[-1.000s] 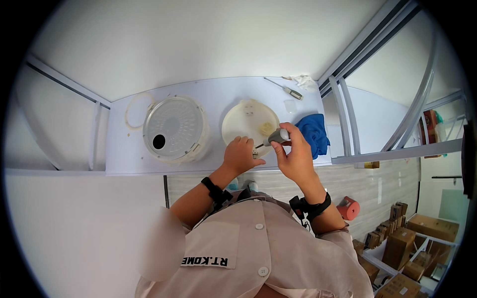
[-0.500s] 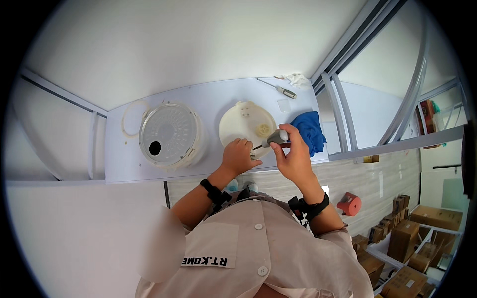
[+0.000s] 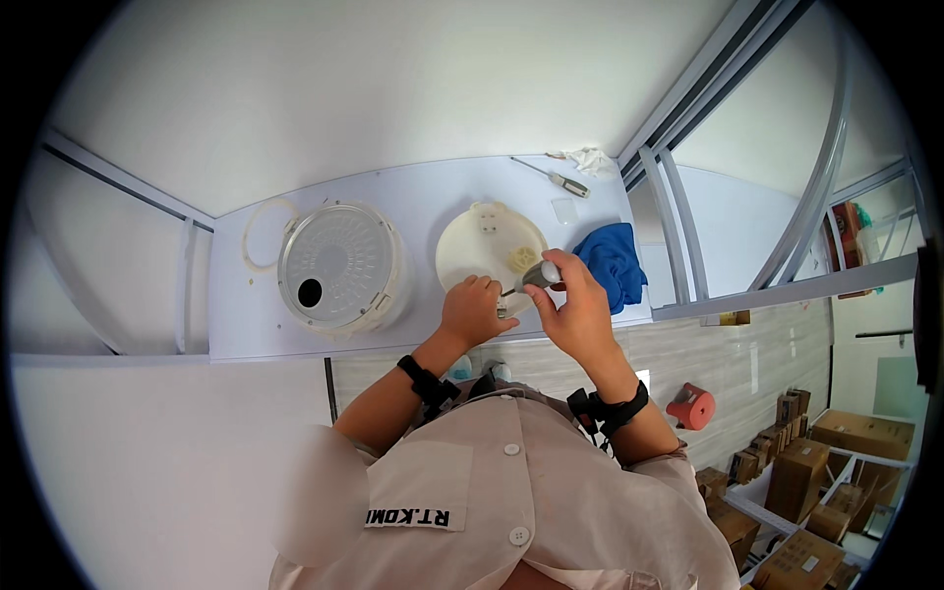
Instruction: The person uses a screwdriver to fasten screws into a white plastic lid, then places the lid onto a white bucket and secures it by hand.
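Observation:
A round cream-white plastic cover [image 3: 462,241] lies on the table before me, with a yellowish round fitting [image 3: 522,259] on its right part. My left hand [image 3: 472,313] grips its near edge, thumb beside a small metallic piece there. My right hand [image 3: 578,313] is closed around the grey handle of a screwdriver [image 3: 536,278], whose shaft slants down-left to the cover's near edge by my left fingers. The tip is too small to make out. To the left stands a round white appliance, like a rice cooker [image 3: 339,261], with a metal disc on top and a dark round hole.
Right of the cover lies a crumpled blue cloth [image 3: 612,264]. Farther back are a second screwdriver [image 3: 556,179], a small clear piece [image 3: 564,210] and white tissue [image 3: 593,160]. A pale ring [image 3: 258,236] lies far left. Metal frame bars [image 3: 678,221] border the table's right side.
My right hand has shifted slightly left, and its grip on the screwdriver handle has turned. My left hand stays at the cover's edge. The whole view has drifted very slightly.

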Demonstrator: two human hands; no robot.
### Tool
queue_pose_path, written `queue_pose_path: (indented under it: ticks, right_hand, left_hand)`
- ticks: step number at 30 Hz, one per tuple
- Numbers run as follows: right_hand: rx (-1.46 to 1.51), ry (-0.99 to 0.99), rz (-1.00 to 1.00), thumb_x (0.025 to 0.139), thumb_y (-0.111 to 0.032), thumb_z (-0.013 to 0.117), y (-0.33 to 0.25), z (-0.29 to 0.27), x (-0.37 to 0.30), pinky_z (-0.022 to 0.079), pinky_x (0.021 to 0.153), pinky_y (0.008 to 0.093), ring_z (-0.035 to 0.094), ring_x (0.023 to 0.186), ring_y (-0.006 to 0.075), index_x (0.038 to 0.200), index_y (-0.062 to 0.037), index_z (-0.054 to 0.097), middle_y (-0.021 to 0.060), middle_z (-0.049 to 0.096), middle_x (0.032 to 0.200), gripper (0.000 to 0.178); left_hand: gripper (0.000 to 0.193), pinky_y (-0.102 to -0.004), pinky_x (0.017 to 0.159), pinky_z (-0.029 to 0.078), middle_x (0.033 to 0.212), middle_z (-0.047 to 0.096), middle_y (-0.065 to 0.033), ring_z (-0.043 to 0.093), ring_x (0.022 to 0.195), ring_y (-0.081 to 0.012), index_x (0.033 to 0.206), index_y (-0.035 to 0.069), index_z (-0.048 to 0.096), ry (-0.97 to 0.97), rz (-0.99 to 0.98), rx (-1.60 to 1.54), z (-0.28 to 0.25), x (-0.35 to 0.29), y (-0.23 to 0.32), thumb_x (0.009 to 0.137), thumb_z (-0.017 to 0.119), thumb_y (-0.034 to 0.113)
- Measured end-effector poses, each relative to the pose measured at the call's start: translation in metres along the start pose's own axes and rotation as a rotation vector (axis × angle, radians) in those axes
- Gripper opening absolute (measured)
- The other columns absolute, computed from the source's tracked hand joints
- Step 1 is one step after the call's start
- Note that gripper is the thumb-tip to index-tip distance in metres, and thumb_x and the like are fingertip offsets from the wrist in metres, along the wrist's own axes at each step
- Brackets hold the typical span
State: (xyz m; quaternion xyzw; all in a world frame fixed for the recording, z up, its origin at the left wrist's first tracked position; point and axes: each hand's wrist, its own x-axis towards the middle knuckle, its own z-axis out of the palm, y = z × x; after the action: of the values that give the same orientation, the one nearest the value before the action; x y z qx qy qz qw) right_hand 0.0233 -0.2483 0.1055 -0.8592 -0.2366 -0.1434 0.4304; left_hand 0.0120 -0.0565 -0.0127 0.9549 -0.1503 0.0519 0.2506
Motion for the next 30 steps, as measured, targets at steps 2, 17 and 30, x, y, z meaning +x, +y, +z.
queue_pose_path:
  ticks: [2,17,30]
  right_hand:
    - [-0.099,-0.05,-0.009,0.086,-0.015,0.086,-0.008,-0.005,0.006,0.059,0.068,0.0364,0.073,0.083,0.0295,0.128,-0.0056,0.061,0.0137,0.071,0.107,0.049]
    - [-0.379,-0.15,-0.131,0.081,-0.01,0.075,-0.025,-0.032,0.023,0.056,0.076,0.0431,0.065,0.097,0.036,0.141,0.003,0.056,0.0179,0.062,0.109,0.064]
    - [-0.657,-0.221,-0.001,0.09,-0.029,0.078,-0.037,-0.026,0.017,0.048,0.049,0.0386,0.067,0.061,0.0257,0.095,-0.0102,0.071,0.007,0.063,0.069,0.021]
  left_hand:
    - [0.05,-0.0443,0.074,0.058,0.088,0.069,-0.0087,0.068,0.088,-0.03,0.085,0.006,0.071,0.004,-0.002,-0.007,0.002,0.0,0.0,0.064,0.092,0.046]
    - [0.046,-0.0476,0.071,0.058,0.089,0.07,-0.0107,0.069,0.087,-0.0334,0.09,0.008,0.071,-0.031,-0.027,0.029,0.005,0.001,0.004,0.065,0.09,0.043]
    - [0.046,-0.0466,0.072,0.059,0.092,0.072,-0.0093,0.07,0.09,-0.0317,0.09,0.006,0.071,-0.083,-0.006,0.068,0.01,0.006,0.007,0.069,0.087,0.043]
